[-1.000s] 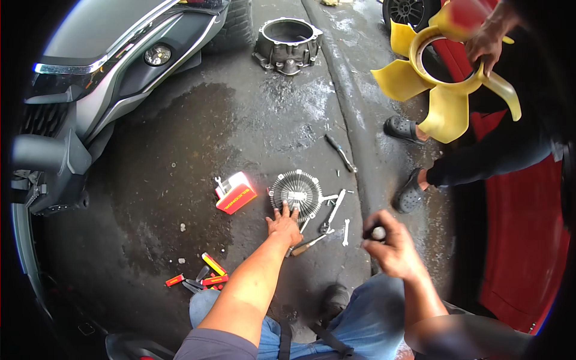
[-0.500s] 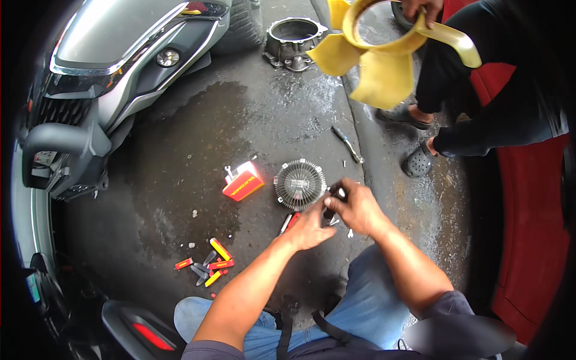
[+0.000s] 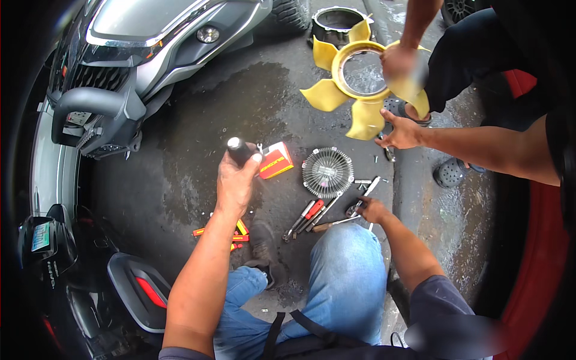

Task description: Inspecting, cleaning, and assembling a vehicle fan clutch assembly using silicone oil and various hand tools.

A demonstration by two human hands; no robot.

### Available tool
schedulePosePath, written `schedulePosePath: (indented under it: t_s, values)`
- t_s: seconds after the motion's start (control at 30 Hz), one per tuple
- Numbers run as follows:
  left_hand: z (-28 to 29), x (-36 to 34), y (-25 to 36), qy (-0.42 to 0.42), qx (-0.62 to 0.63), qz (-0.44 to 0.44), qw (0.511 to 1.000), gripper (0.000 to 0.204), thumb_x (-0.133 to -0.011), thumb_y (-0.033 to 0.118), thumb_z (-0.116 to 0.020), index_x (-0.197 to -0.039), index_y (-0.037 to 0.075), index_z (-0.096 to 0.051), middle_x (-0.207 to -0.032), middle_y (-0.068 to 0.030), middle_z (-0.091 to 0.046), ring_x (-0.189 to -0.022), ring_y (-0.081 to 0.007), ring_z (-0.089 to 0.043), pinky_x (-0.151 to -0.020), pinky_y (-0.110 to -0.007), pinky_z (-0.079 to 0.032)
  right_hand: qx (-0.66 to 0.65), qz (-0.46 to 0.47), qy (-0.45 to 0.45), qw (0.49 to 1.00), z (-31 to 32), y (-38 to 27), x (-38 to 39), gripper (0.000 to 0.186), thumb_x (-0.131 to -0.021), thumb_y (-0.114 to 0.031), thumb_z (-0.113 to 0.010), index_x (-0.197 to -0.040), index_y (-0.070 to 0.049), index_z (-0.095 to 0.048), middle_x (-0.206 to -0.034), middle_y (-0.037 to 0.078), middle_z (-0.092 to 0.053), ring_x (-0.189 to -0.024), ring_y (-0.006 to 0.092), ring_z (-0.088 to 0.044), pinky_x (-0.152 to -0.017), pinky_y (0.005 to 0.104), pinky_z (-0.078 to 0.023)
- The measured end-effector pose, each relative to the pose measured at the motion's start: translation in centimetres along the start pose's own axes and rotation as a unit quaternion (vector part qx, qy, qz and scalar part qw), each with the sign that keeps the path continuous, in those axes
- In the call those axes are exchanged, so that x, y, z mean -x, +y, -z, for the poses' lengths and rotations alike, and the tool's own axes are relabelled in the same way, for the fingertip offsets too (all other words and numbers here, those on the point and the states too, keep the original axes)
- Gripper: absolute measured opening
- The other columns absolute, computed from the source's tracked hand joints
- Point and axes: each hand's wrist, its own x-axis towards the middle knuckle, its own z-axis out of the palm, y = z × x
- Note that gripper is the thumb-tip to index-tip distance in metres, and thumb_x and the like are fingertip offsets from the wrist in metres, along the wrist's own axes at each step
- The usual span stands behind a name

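Observation:
My left hand (image 3: 237,183) is closed around a black cylinder (image 3: 239,150) with a silver top, held up beside a red-and-white box (image 3: 275,162) with a small wrench in it. My right hand (image 3: 370,210) is low at the right, fingers on a ratchet wrench (image 3: 354,207) on the ground. A finned silver fan clutch (image 3: 327,174) lies between my hands. Several screwdrivers and tools (image 3: 306,217) lie below it, with bolts (image 3: 363,182) alongside. Red-and-yellow pieces (image 3: 236,237) lie near my left forearm, partly hidden.
A co-worker's hands (image 3: 402,133) are at a yellow fan (image 3: 366,119) and a tool under it; their legs fill the right. A metal housing (image 3: 327,18) stands behind. A grey car front (image 3: 156,30) is upper left, black vehicle parts (image 3: 78,270) lower left, red bodywork (image 3: 528,288) right.
My hands have parted: the left rose leftward with the black cylinder, which the right held earlier, and the right dropped onto the tools. The co-worker lowered the yellow fan toward the fan clutch.

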Motion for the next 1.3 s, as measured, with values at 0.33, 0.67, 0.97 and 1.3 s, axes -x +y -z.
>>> schedulePosePath:
  t_s: [0.33,0.67,0.97,1.3]
  values:
    - [-8.8,-0.8,-6.5,-0.073,0.134,0.025,0.988,0.025,-0.085,-0.005,-0.067,-0.102,0.007,-0.054,-0.101,-0.0045,-0.065,-0.092,-0.0120,-0.061,-0.084,-0.027,-0.051,0.022,-0.229,-0.040,0.972,-3.8,0.2,1.5,0.055,-0.080,-0.031,-0.071,-0.130,-0.014,-0.055,-0.123,0.017,-0.062,-0.116,0.0328,-0.059,-0.095,0.0435,-0.049]
    - [-14.6,-1.5,-10.7,-0.087,0.000,-0.035,0.996,0.023,-0.085,-0.002,-0.067,-0.101,0.008,-0.055,-0.098,-0.0039,-0.065,-0.091,-0.0122,-0.061,-0.083,-0.028,-0.050,-0.044,-0.266,0.099,0.958,-6.6,2.3,7.8,0.034,-0.084,-0.012,-0.060,-0.118,-0.014,-0.063,-0.107,0.017,-0.068,-0.105,0.0329,-0.065,-0.089,0.0431,-0.051]
    - [-14.1,-2.7,-11.5,-0.130,-0.114,-0.027,0.985,0.022,-0.085,0.004,-0.068,-0.103,0.006,-0.055,-0.097,-0.0029,-0.063,-0.094,-0.0130,-0.060,-0.086,-0.031,-0.049,-0.152,-0.233,0.126,0.952,-4.2,1.0,9.8,0.027,-0.073,-0.008,-0.069,-0.098,-0.001,-0.062,-0.099,0.023,-0.068,-0.101,0.0389,-0.063,-0.087,0.0438,-0.050]
    - [-12.8,-2.3,-9.9,-0.288,-0.215,-0.071,0.931,0.037,-0.078,0.007,-0.071,-0.110,0.005,-0.054,-0.104,-0.0087,-0.062,-0.100,-0.0188,-0.062,-0.088,-0.032,-0.050,-0.306,-0.140,0.097,0.937,-1.1,5.7,11.0,0.031,-0.071,-0.008,-0.062,-0.101,0.002,-0.061,-0.082,0.020,-0.065,-0.076,0.0311,-0.064,-0.073,0.0375,-0.052]
